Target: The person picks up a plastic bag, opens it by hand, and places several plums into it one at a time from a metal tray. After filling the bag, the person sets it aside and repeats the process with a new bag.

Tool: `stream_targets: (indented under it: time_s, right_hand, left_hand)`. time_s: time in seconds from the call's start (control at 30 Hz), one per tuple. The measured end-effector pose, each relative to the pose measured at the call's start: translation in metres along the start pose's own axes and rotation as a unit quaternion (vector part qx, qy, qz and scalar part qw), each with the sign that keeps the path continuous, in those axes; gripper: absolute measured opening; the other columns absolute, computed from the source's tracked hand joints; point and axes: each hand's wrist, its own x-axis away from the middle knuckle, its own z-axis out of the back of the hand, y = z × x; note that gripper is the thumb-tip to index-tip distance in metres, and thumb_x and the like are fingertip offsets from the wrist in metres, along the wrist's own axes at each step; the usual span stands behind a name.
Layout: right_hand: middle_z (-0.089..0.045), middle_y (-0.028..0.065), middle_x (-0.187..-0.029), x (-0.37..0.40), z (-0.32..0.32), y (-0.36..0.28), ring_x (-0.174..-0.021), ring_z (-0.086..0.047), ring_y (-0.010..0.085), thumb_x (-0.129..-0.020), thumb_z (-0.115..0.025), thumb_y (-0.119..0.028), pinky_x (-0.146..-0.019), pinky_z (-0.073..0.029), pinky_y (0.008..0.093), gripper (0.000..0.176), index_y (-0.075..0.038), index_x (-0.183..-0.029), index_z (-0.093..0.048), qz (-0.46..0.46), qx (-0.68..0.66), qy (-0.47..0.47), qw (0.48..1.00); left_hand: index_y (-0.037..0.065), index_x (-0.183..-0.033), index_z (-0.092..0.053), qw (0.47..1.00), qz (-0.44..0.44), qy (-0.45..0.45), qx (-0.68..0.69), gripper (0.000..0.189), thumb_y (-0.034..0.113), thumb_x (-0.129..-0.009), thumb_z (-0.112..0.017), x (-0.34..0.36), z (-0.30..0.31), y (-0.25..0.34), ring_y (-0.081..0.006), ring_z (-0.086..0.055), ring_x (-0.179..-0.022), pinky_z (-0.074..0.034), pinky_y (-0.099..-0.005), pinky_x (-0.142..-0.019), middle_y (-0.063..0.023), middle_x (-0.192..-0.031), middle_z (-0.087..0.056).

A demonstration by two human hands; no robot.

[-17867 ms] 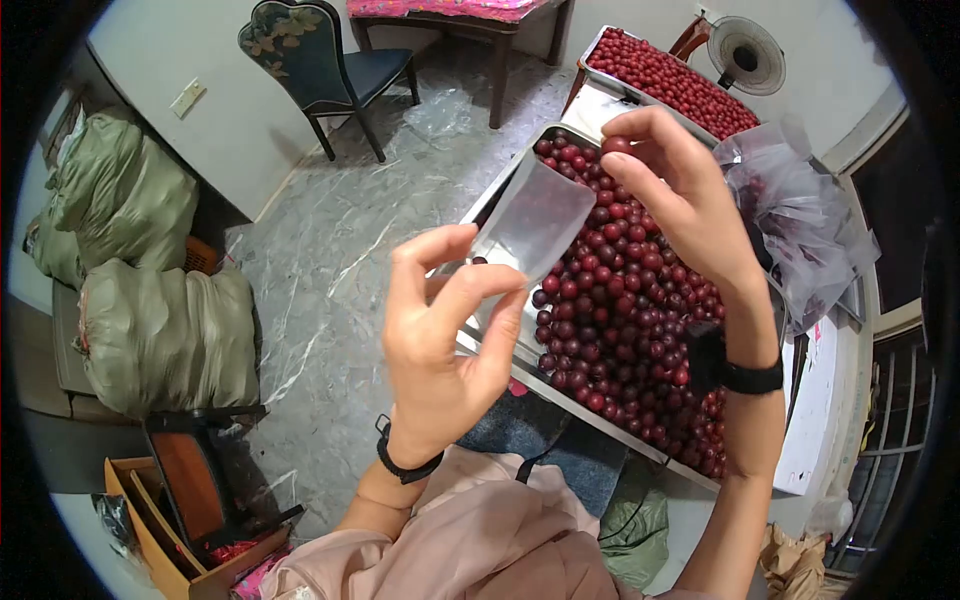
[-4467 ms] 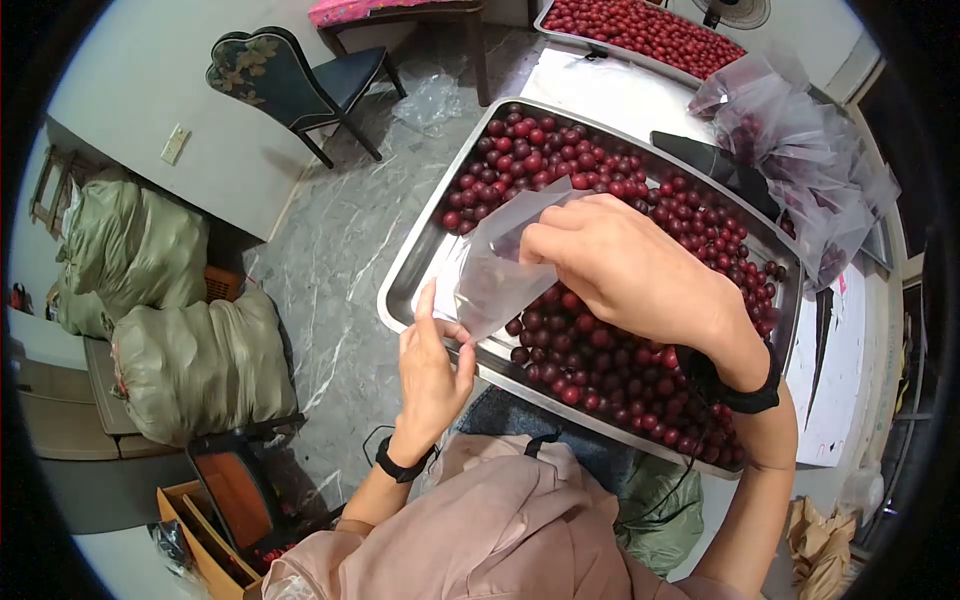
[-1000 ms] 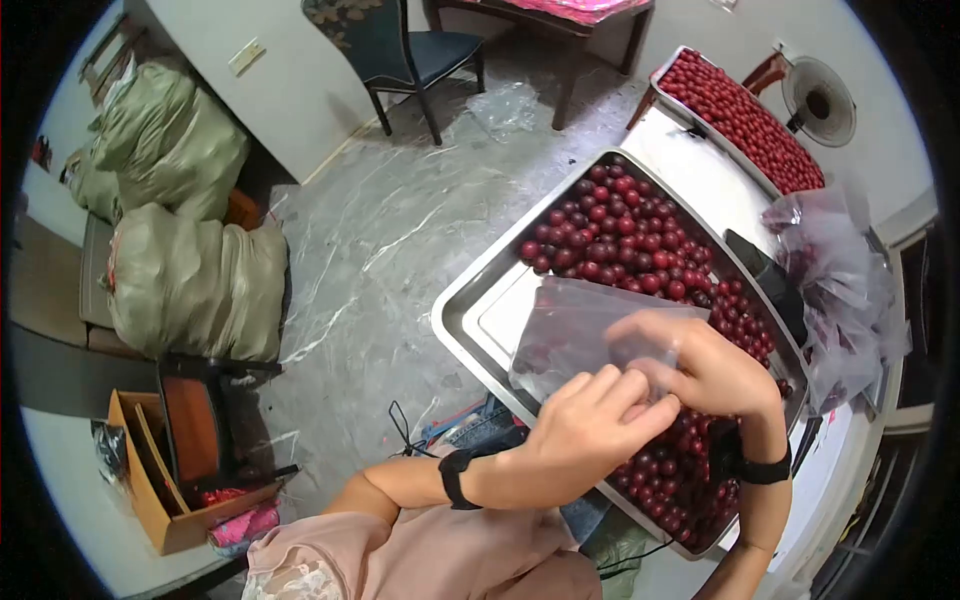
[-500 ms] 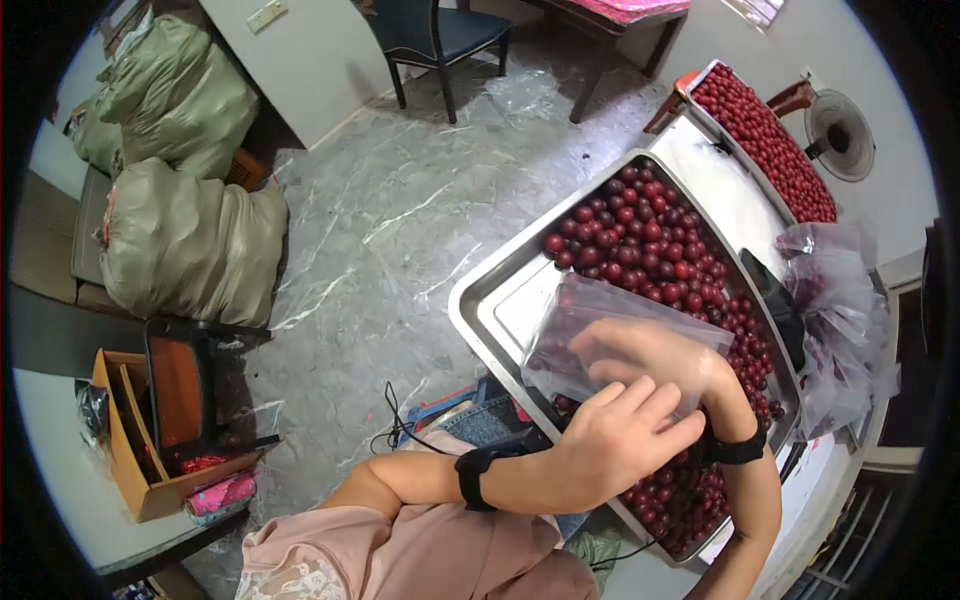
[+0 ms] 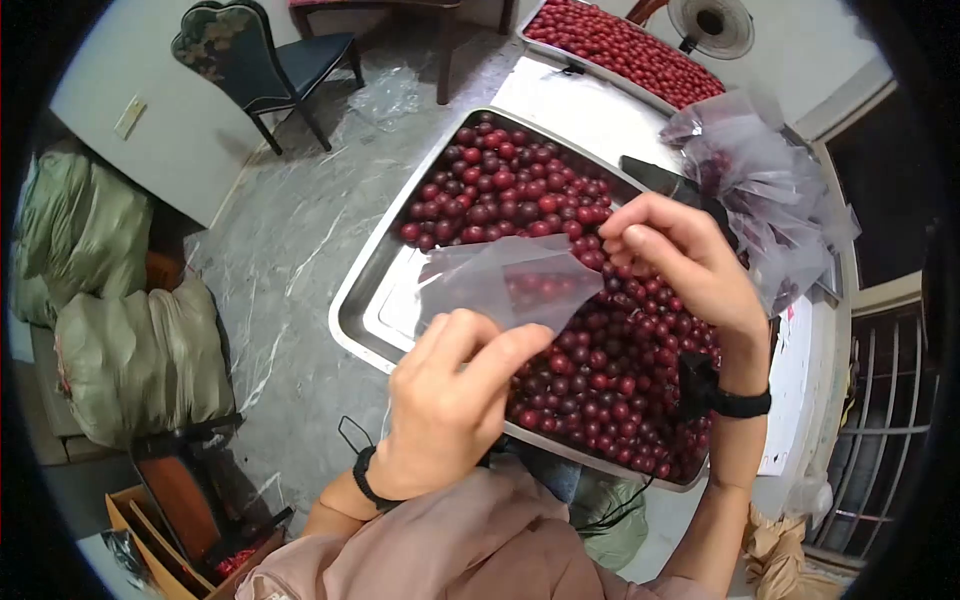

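My left hand (image 5: 445,395) is closed, gripping a clear plastic bag (image 5: 470,280) by its near edge between thumb and fingers. The bag looks flat and lies over a metal tray (image 5: 365,300) with round dark-red fruits (image 5: 510,180) in it. Fruits show through the film at the bag's right end. Above the fruits, just right of the bag, hovers my right hand (image 5: 690,260). Its fingers are curled with the thumb close to them, and whatever is between the tips is hidden. Both wrists wear black bands.
A second tray of smaller-looking red fruits (image 5: 620,50) stands at the far end, near a round fan-like object (image 5: 710,25). Crumpled clear plastic bags (image 5: 770,190) lie right of the near tray. Stuffed green sacks (image 5: 145,360) and a dark chair (image 5: 265,65) are on the left.
My hands have moved apart. My right hand has come out from behind the plastic film to its right, and my left hand now pinches the bag's edge. The camera view has turned right.
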Motion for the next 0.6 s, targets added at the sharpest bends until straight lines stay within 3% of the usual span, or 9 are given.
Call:
stream_targets:
  time_s: [0.13, 0.17, 0.2, 0.3, 0.6]
  right_hand:
    - [-0.067, 0.0125, -0.101, -0.002, 0.007, 0.069, -0.093, -0.067, 0.0239, -0.092, -0.066, -0.01, -0.087, -0.053, 0.036, 0.022, -0.001, -0.113, -0.063, 0.056, 0.23, -0.023, 0.971]
    - [-0.063, 0.016, -0.106, -0.001, 0.004, 0.067, -0.096, -0.067, 0.0321, -0.089, -0.069, -0.008, -0.089, -0.053, 0.0396, 0.026, -0.002, -0.113, -0.063, 0.021, 0.287, -0.035, 0.957]
    - [-0.058, 0.0151, -0.109, -0.001, 0.001, 0.075, -0.101, -0.064, 0.0341, -0.086, -0.072, -0.007, -0.09, -0.053, 0.042, 0.034, -0.005, -0.117, -0.06, 0.021, 0.331, -0.037, 0.943]
    - [-0.055, 0.0139, -0.112, -0.004, -0.005, 0.084, -0.107, -0.061, 0.0351, -0.082, -0.075, -0.005, -0.091, -0.052, 0.044, 0.041, -0.006, -0.119, -0.057, 0.06, 0.377, -0.028, 0.924]
    - [-0.055, 0.011, -0.11, -0.006, -0.011, 0.084, -0.105, -0.059, 0.033, -0.072, -0.083, -0.004, -0.089, -0.052, 0.0434, 0.049, -0.009, -0.113, -0.057, 0.101, 0.44, -0.035, 0.892]
  left_hand:
    - [0.008, -0.105, -0.073, 1.0, -0.007, 0.001, 0.016, 0.036, -0.015, -0.076, -0.069, 0.002, 0.0, -0.004, -0.0238, -0.06, -0.07, -0.048, -0.0334, -0.061, -0.0082, -0.081, -0.058]
    - [0.009, -0.105, -0.074, 1.0, -0.006, 0.004, 0.02, 0.039, -0.013, -0.074, -0.068, 0.003, -0.001, -0.005, -0.0244, -0.058, -0.071, -0.047, -0.0349, -0.062, -0.0074, -0.081, -0.055]
    - [0.01, -0.106, -0.074, 1.0, -0.004, 0.006, 0.023, 0.042, -0.011, -0.071, -0.068, 0.004, -0.001, -0.006, -0.0249, -0.057, -0.072, -0.047, -0.0364, -0.062, -0.0067, -0.081, -0.052]
    - [0.007, -0.105, -0.073, 1.0, -0.012, -0.002, 0.014, 0.035, -0.015, -0.078, -0.069, 0.003, 0.001, -0.006, -0.0233, -0.06, -0.07, -0.048, -0.0327, -0.061, -0.0084, -0.083, -0.06]
    - [0.007, -0.105, -0.074, 1.0, -0.013, -0.013, 0.019, 0.033, -0.013, -0.079, -0.069, 0.0, 0.001, -0.005, -0.0231, -0.06, -0.071, -0.048, -0.0331, -0.062, -0.0078, -0.081, -0.059]
